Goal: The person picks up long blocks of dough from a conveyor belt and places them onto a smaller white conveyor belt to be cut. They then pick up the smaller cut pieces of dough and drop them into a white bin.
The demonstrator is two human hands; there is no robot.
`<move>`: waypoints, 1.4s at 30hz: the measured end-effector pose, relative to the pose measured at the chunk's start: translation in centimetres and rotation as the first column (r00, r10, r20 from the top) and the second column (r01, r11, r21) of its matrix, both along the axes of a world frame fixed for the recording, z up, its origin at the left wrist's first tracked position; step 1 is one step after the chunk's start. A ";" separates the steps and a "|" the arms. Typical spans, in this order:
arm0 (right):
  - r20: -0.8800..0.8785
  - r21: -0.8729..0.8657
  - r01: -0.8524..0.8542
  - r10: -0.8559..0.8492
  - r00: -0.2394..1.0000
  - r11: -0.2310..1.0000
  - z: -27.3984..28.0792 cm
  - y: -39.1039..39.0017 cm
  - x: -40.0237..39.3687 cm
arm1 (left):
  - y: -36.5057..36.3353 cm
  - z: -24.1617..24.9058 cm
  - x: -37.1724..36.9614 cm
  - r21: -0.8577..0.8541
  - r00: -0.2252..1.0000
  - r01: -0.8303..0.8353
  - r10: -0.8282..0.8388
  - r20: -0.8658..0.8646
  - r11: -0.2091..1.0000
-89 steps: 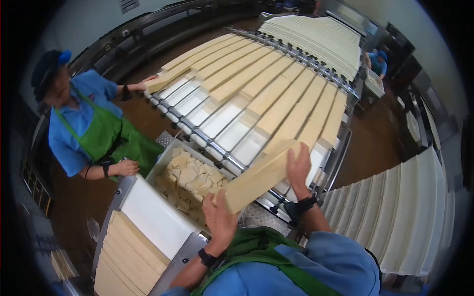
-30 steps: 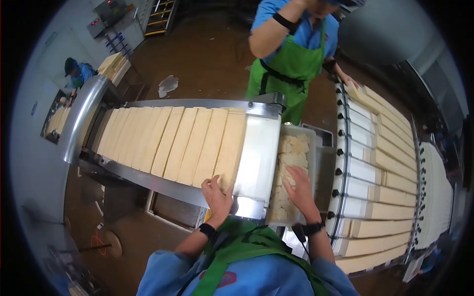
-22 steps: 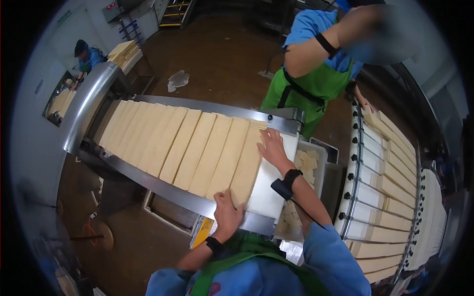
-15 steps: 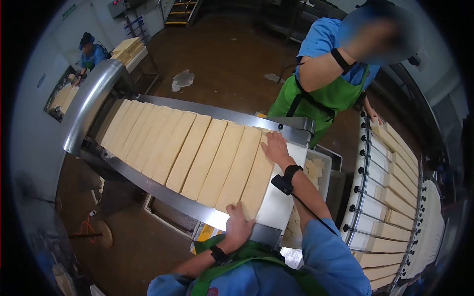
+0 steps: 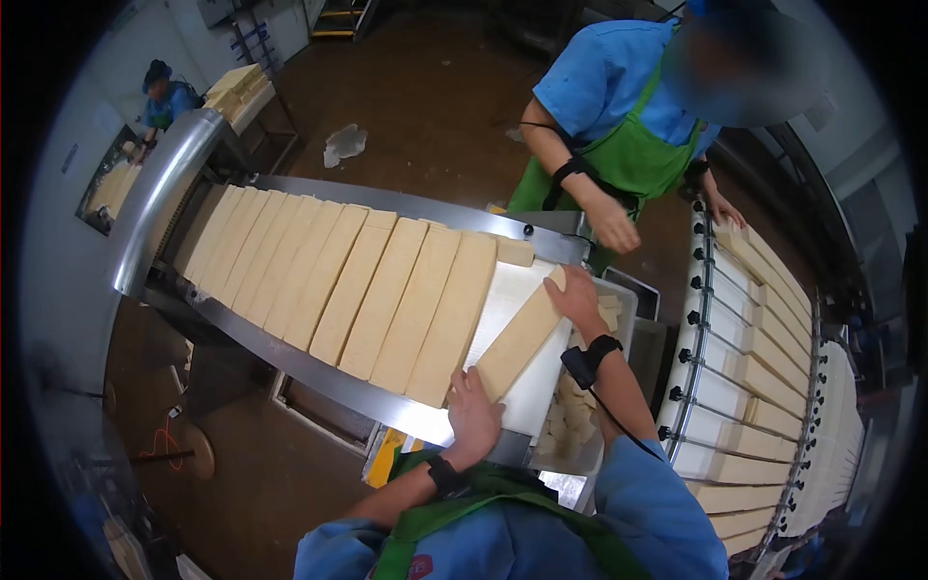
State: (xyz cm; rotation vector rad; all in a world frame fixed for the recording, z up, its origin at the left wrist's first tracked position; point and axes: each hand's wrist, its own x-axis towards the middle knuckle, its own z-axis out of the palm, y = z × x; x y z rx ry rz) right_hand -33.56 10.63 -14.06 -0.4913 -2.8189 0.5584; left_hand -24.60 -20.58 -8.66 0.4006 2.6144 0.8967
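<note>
Pale-yellow oblong slab [image 5: 524, 336], clamped endwise by fingers of left hand [image 5: 474, 416] and right hand [image 5: 578, 298]; apparently being positioned beside matching slabs [image 5: 416, 304] left of fingertips; next calling for even pressure.

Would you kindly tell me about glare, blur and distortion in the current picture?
Head view: wide-angle distortion, black corners; head view: bright glare on the curved metal hood; head view: blur over the co-worker's head, the right hand fairly sharp.

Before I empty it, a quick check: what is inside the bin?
The bin holds pale, broken pieces. The wearer's right forearm hides some of its inside, and whatever lies beneath the pieces cannot be seen.
</note>
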 end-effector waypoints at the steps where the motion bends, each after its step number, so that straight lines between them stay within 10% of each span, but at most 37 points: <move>1: 0.062 0.005 0.005 -0.005 0.998 1.000 0.1 0.9 0.7 | 0.4 -0.5 -0.1 -0.016 0.999 0.008 -0.009 -0.054 1.000; 14: -0.153 -0.190 0.239 -0.269 0.951 0.952 0.3 0.7 11.1 | 4.0 -3.7 2.7 -0.116 0.975 -0.068 0.042 -0.218 0.991; 28: -0.609 -0.152 0.838 -0.718 0.338 0.524 8.0 14.5 40.1 | 24.7 5.3 12.2 0.133 0.710 0.636 -0.509 -0.486 0.760; 35: -0.433 -0.159 0.899 -0.847 0.308 0.408 5.6 23.7 46.4 | 35.3 7.1 14.1 -0.073 0.534 0.773 -0.709 -0.460 0.630; 37: 0.015 -0.152 0.921 -0.931 0.364 0.358 6.8 24.3 47.0 | 37.4 7.1 14.0 -0.107 0.475 0.830 -0.795 -0.377 0.547; 42: 0.168 0.047 0.936 -0.927 0.336 0.348 5.3 25.1 47.2 | 39.8 7.4 14.2 -0.164 0.418 0.861 -0.853 -0.313 0.482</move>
